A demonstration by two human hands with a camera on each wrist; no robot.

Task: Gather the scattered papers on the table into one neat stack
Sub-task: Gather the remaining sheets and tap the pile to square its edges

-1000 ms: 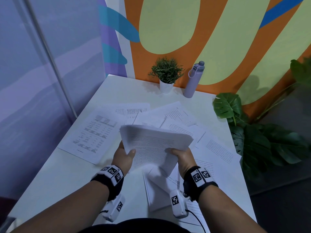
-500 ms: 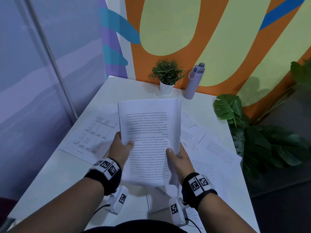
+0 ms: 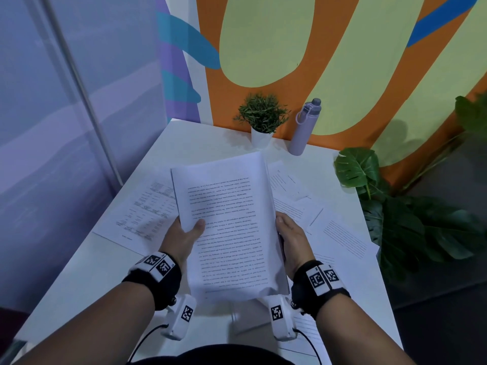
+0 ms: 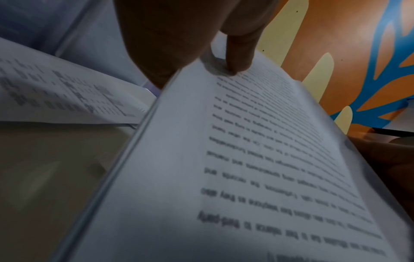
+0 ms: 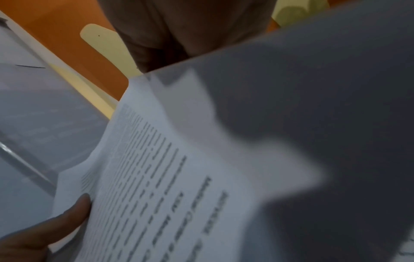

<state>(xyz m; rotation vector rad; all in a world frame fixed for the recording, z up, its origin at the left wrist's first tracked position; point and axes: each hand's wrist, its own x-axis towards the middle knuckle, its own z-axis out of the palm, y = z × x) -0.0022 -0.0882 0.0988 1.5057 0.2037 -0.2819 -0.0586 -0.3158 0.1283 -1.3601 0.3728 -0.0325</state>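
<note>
I hold a thick stack of printed papers (image 3: 232, 227) upright above the white table (image 3: 79, 280), text upside down toward me. My left hand (image 3: 184, 235) grips its left edge, thumb on the front page. My right hand (image 3: 290, 238) grips the right edge, thumb at the rim. In the left wrist view the thumb (image 4: 239, 53) presses on the stack (image 4: 246, 159). The right wrist view shows the stack (image 5: 179, 177) close up and blurred. Loose sheets lie on the table: a table-printed sheet (image 3: 147, 206) at left, several text sheets (image 3: 329, 227) at right.
A small potted plant (image 3: 262, 119) and a lilac water bottle (image 3: 303, 127) stand at the table's far edge against the painted wall. A large leafy plant (image 3: 408, 214) stands off the table's right side. More sheets (image 3: 305, 327) lie under my right wrist.
The bent, flat-held stack has been raised and straightened into an upright bundle. Both hands have shifted to its side edges, and it has tilted slightly to the left.
</note>
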